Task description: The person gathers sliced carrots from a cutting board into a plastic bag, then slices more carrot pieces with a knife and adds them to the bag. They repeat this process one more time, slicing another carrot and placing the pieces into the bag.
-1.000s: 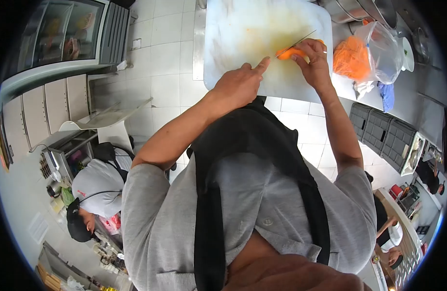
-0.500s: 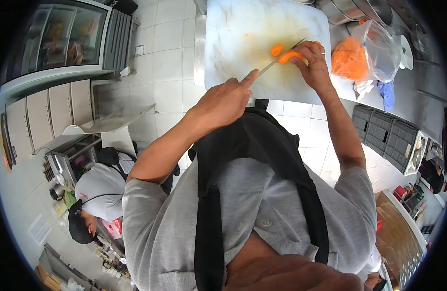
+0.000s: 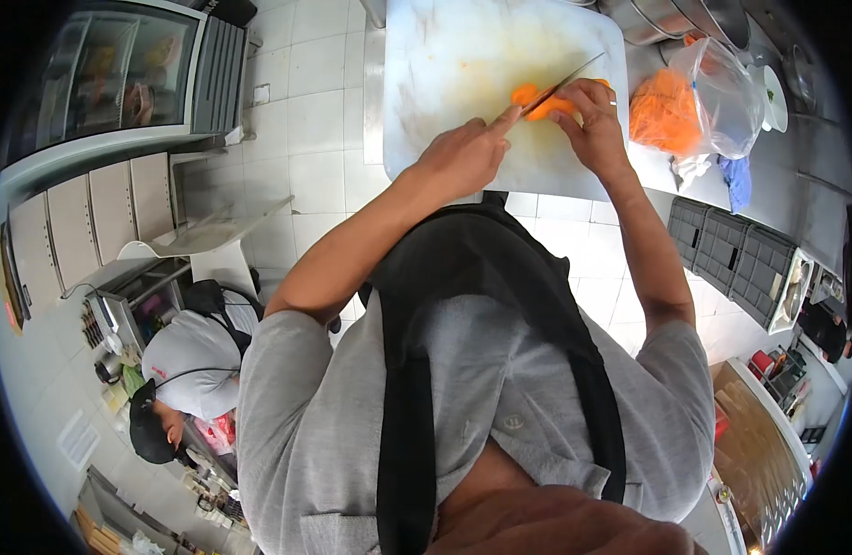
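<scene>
My left hand [image 3: 467, 157] is closed round the handle of a knife [image 3: 574, 76], its index finger stretched along toward the blade. The blade slants up and right, beside the orange carrot [image 3: 548, 109]. Bent over the carrot's right part, my right hand [image 3: 594, 120] holds it down, with a ring on one finger. Left of the blade lies a cut carrot piece [image 3: 522, 93]. All of this rests on a white, stained cutting board [image 3: 444, 111]. Where the fingers cover it, the carrot's far end is partly hidden.
Right of the board sit a bag of shredded orange food [image 3: 666, 113], a clear plastic bag [image 3: 729, 102], a blue cloth [image 3: 736, 183] and metal pots [image 3: 657, 20]. Grey crates [image 3: 722, 250] stand below. A co-worker in a dark cap [image 3: 150, 425] is at the lower left.
My left hand has moved right and slightly up, bringing the knife further across the carrot. My right hand stays on the carrot, nearly still.
</scene>
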`<state>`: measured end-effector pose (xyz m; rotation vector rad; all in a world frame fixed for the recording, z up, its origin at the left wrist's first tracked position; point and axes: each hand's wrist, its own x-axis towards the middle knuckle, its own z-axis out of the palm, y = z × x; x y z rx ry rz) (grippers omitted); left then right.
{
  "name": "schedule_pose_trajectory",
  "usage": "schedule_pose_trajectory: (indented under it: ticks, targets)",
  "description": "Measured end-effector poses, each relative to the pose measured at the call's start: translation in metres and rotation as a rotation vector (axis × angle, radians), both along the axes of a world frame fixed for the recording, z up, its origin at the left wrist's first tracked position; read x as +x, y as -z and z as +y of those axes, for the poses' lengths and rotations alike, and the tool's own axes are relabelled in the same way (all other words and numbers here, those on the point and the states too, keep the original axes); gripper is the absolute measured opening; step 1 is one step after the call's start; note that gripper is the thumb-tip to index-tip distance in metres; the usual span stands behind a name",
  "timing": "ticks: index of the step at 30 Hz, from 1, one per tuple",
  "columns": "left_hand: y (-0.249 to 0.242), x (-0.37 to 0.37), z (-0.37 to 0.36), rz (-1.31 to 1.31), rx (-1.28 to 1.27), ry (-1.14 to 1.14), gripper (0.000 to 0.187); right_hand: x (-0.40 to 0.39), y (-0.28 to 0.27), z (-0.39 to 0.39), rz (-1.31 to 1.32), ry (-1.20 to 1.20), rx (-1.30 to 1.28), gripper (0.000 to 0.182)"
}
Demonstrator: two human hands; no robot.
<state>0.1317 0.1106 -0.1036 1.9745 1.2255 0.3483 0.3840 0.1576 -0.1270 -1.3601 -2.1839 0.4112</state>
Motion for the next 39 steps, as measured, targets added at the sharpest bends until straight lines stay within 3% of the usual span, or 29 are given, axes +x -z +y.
schedule_pose_trajectory:
  ticks: [5, 12, 20, 26, 39]
  targets:
    - [-0.064, -0.023, -0.025, 0.075, -0.184, -0.006, 0.054, 0.0, -0.002, -0.001, -0.007, -0.013, 0.017, 0.032]
    - [-0.037, -0.019, -0.019, 0.029, -0.216, -0.004, 0.054, -0.002, -0.004, 0.0, -0.008, -0.053, 0.034, 0.033]
    - [0.018, 0.013, 0.007, -0.042, -0.003, -0.002, 0.054, 0.0, -0.001, 0.0, -0.068, -0.012, 0.044, 0.036]
    - [-0.05, -0.014, -0.013, -0.01, -0.173, -0.006, 0.055, 0.002, -0.003, 0.001, -0.033, -0.038, 0.042, 0.035]
    - [0.016, 0.022, 0.005, -0.063, -0.057, -0.057, 0.056, 0.001, -0.001, 0.001, -0.059, -0.03, 0.042, 0.036]
